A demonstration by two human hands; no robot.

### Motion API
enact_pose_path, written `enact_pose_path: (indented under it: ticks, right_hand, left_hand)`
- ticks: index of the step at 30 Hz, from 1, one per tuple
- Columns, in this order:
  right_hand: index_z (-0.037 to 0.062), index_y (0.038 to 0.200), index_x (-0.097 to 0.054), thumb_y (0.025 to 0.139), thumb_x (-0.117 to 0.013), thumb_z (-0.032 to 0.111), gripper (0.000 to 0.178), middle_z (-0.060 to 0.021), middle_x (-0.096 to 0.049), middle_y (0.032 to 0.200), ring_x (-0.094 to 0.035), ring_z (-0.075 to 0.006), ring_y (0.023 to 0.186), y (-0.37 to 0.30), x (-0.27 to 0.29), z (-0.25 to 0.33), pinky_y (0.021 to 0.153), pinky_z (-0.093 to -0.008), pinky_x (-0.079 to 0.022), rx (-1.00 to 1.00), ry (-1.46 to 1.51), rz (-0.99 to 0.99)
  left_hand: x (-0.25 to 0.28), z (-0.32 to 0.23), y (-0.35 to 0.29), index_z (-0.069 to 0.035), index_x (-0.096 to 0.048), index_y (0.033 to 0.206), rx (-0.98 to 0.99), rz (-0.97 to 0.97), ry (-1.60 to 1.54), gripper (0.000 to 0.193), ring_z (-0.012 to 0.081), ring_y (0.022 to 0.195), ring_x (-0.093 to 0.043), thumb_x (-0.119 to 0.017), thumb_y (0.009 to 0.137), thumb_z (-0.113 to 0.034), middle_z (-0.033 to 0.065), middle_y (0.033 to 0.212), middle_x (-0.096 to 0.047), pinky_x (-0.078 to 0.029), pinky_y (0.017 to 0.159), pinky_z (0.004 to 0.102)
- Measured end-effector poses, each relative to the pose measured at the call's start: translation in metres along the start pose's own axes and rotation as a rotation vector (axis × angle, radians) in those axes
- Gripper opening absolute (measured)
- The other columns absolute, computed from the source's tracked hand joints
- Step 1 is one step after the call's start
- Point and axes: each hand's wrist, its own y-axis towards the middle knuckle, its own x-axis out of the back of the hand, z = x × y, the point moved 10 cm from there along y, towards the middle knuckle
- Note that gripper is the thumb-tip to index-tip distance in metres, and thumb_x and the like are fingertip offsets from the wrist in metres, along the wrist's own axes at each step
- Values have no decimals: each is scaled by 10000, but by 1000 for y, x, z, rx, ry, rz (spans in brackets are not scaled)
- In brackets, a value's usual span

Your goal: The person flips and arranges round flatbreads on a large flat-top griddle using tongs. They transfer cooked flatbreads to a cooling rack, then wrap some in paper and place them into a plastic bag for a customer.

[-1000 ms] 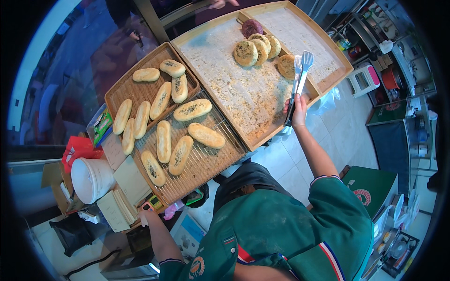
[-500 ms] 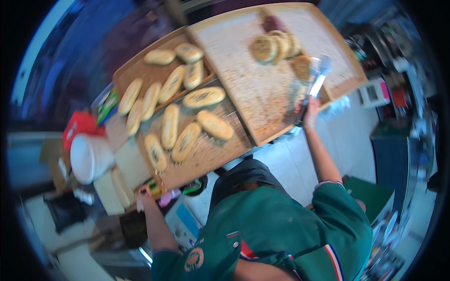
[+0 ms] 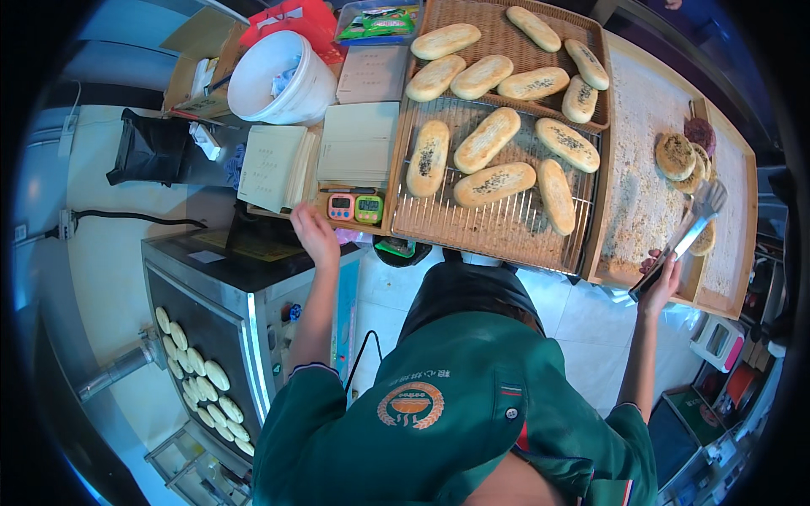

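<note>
A person in a green shirt stands over trays of bread, the right grip clasped around the handles of metal tongs. The tongs slant over a pale-floored wooden tray, their heads just beside a cluster of round breads and a dark purple one (whether they touch any cannot be told from this angle). The left grip is loose and holds nothing, its fingers slightly curled near a red timer, a green timer and a stack of cards. Between the two arms, long breads, several dotted with dark seeds, fill a wicker tray and a wire rack. A white bucket stands farther off beside a red bag. At lower left, pale oblong pieces lie in rows on a dark surface.
</note>
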Motion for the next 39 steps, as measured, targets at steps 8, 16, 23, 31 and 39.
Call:
enact_pose_path:
  ticks: [8, 16, 23, 31, 39]
  right_hand:
    - [53, 1090, -521, 1021, -495, 261, 221, -53, -585, 909, -547, -91, 668, -56, -83, -6, 561, -228, -457, -126, -85, 270]
    - [-16, 1351, -457, 906, -659, 183, 528, -58, -608, 920, -590, -121, 715, -137, -146, -27, 634, -248, -505, -436, -175, 658]
    - [-51, 1247, -579, 917, -651, 61, 356, -49, -657, 863, -615, -110, 735, -204, -184, -67, 662, -246, -515, -732, -241, 863]
    - [-65, 1225, -573, 931, -611, 83, 331, -78, -671, 877, -623, -116, 734, -229, -229, -83, 688, -243, -522, -931, -202, 1144]
    - [-38, 1164, -567, 966, -589, 177, 292, -90, -667, 884, -632, -124, 655, -221, -289, -116, 612, -249, -526, -940, -40, 944]
  left_hand:
    - [11, -4, 131, -4, -541, 1179, -222, 10, 191, 368, 424, 1208, -473, -665, 846, -99, 232, 1349, -448, -407, 988, 496]
    - [-118, -58, 112, -14, -559, 1225, -496, 450, -13, 455, 368, 1175, -543, -708, 809, -122, 180, 1315, -538, -457, 969, 457]
    - [-161, -59, 101, -41, -535, 1256, -435, 614, 72, 491, 371, 1153, -555, -701, 804, -141, 167, 1305, -548, -466, 957, 447]
    - [-154, -66, 141, -18, -600, 1120, -439, 438, -64, 345, 374, 1095, -579, -688, 806, -130, 175, 1236, -577, -486, 917, 435]
    - [-225, -70, 190, -9, -630, 1069, -359, 420, -61, 343, 376, 1050, -594, -718, 786, -182, 184, 1173, -598, -491, 905, 436]
